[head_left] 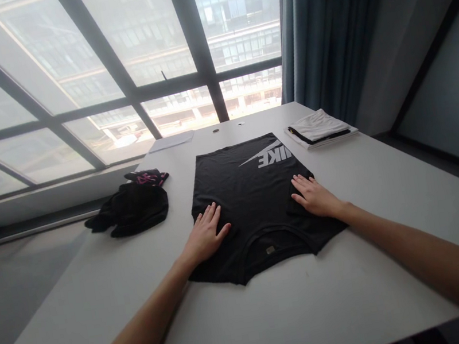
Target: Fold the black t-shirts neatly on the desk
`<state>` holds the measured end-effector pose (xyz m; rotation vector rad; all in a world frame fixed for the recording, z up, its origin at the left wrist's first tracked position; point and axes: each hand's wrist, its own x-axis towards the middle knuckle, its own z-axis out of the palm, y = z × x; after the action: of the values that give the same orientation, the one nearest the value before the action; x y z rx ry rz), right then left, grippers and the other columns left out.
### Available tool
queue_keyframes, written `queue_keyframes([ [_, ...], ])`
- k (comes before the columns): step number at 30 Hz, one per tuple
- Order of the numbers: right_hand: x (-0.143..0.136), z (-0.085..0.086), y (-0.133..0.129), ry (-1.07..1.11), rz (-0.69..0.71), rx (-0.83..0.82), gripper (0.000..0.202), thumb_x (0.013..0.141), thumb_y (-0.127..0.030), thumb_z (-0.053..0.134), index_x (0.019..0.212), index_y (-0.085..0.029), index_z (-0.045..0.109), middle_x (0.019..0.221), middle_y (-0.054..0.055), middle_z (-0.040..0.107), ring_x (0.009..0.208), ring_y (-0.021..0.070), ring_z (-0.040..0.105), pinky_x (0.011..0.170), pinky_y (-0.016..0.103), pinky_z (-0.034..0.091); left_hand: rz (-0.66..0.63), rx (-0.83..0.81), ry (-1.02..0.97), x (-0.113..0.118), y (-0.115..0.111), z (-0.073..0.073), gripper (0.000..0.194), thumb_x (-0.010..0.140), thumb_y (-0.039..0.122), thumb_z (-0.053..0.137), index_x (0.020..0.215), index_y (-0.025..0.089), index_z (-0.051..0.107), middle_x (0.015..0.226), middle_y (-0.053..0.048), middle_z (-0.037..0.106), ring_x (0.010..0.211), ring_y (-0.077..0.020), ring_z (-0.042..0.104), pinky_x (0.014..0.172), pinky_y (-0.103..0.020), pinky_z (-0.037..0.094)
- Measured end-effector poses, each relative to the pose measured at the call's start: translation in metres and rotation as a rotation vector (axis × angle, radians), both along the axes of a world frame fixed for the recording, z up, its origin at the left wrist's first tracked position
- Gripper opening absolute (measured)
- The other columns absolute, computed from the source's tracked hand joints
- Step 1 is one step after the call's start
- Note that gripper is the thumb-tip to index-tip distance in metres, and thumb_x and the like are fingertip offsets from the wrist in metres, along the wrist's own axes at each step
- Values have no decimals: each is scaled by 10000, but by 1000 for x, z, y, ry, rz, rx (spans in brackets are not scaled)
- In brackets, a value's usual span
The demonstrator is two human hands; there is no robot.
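A black T-shirt (246, 198) lies spread flat, its neckline towards me and its white printed logo upside down near the far right corner. Flat on the shirt's left side rests my left hand (205, 234), fingers stretched out and holding nothing. My right hand (314, 196) presses on the right side of the shirt by the sleeve, its fingers also extended and apart. A small label shows inside the collar.
The shirt is on a white table (312, 310). To the left sits a crumpled black garment (139, 206) with a pink-patterned part. Folded white and black clothes (320, 125) are stacked at the back right. Beyond are papers (171, 141), windows and a blue curtain (324, 29).
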<state>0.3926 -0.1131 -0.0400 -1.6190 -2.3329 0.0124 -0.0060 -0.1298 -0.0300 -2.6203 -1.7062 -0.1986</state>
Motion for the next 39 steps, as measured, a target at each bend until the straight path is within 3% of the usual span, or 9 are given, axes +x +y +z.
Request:
queue_keyframes([
  [7,1,1,3,40,-18,83,639,1020,-431,331,1540,-64,386,1623,172,317,1520,279,259,1224,489,241,-3,9,-7,-1,0,-1,768,1004,629,314,1573,113,330,1655,-144,215,1538,-288,196,1236,-482,208],
  [14,4,-8,5,0,-25,-26,648,1007,-462,361,1532,-85,408,1615,180,330,1510,305,280,1211,540,243,-8,25,-23,-2,1,-3,743,1004,615,348,1573,137,342,1648,-145,234,1531,-298,217,1227,-503,232],
  [22,1,0,2,15,-21,45,618,1012,-411,362,1518,-61,423,1606,182,351,1511,280,283,1224,494,234,-1,8,-15,-1,0,-1,753,1004,618,349,1570,122,345,1650,-145,223,1533,-295,207,1232,-493,226],
  [28,0,-4,2,2,-11,-6,612,1012,-425,359,1509,-78,442,1598,182,365,1505,294,297,1211,532,251,-10,38,-24,-3,2,-4,738,1003,618,360,1572,149,346,1650,-141,230,1531,-300,214,1227,-502,235],
  [32,0,2,1,36,-9,67,619,1019,-422,329,1526,-78,416,1607,172,350,1506,277,297,1218,499,256,-6,32,-23,-3,2,-5,740,1003,620,352,1572,146,345,1649,-141,231,1532,-300,211,1227,-503,232],
  [35,0,4,1,49,-50,100,631,1025,-428,313,1536,-66,394,1612,171,341,1509,275,291,1226,482,242,-9,34,-24,-3,2,-4,745,1003,620,349,1570,136,348,1649,-141,233,1533,-300,209,1228,-505,232],
  [39,2,-2,3,23,-129,17,641,1022,-443,323,1534,-65,393,1603,191,349,1506,315,289,1203,557,249,-4,21,-19,-3,1,-3,760,1005,624,334,1573,119,334,1653,-142,220,1536,-293,198,1234,-495,219],
])
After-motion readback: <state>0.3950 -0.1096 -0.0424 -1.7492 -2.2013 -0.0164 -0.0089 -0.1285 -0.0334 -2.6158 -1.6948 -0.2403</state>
